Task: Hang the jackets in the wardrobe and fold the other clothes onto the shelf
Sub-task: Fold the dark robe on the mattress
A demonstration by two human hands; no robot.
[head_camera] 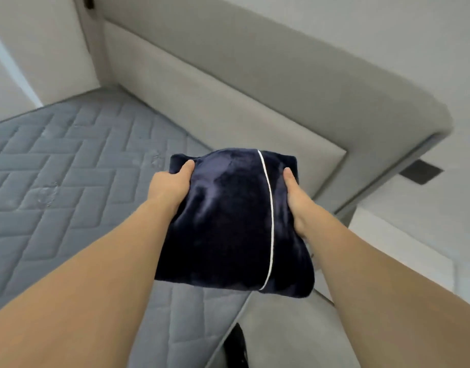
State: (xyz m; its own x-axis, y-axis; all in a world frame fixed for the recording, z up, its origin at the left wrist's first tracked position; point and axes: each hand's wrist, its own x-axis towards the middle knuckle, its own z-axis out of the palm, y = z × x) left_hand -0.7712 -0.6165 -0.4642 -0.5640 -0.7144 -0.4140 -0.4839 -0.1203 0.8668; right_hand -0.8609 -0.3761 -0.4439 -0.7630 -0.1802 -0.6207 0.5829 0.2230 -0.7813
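Folded navy garment (pixel 231 221) gripped by left hand (pixel 170 187) and right hand (pixel 297 203) above mattress (pixel 56 160), shelf placement pending, wardrobe unseen

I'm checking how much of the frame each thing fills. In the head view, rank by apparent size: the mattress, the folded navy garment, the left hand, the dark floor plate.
1. mattress
2. folded navy garment
3. left hand
4. dark floor plate, farther away, so true size is unsure.

A grey quilted mattress (pixel 56 166) lies bare on the bed — a padded beige headboard (pixel 255 83) rises behind it, against a white wall (pixel 387 35).
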